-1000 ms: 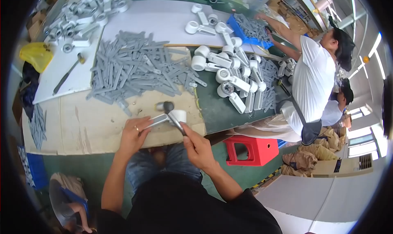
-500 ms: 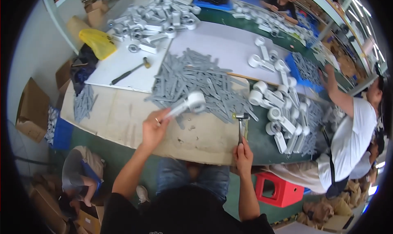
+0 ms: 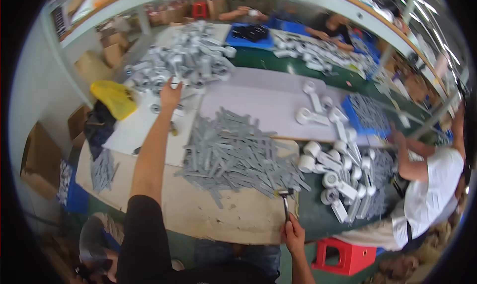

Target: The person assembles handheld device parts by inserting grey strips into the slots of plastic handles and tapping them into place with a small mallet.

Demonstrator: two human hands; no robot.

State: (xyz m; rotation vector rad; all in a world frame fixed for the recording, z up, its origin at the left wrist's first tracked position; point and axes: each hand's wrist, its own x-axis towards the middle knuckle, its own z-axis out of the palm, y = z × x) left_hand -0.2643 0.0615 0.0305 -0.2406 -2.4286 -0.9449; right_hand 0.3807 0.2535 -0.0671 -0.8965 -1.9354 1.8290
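Observation:
My left hand (image 3: 170, 94) is stretched far forward to the edge of a heap of white cylinder-and-arm parts (image 3: 189, 58) at the back left of the table. Its fingers touch a white part there; whether they grip it I cannot tell. My right hand (image 3: 294, 233) stays near the table's front edge, shut on the handle of a small hammer (image 3: 285, 204) whose head rests by the near tip of a big pile of grey plastic strips (image 3: 233, 155). The strips lie on a cardboard sheet (image 3: 223, 217).
More white parts (image 3: 338, 169) lie in rows at the right, beside a person in a white shirt (image 3: 430, 194). A blue tray (image 3: 370, 112) holds grey strips. A yellow bag (image 3: 115, 97), a small strip pile (image 3: 103, 169) and a red stool (image 3: 343, 256) are around.
My left hand carried the white part from the cardboard out to the far heap. My right hand drew the hammer back to the front edge. The view swung left.

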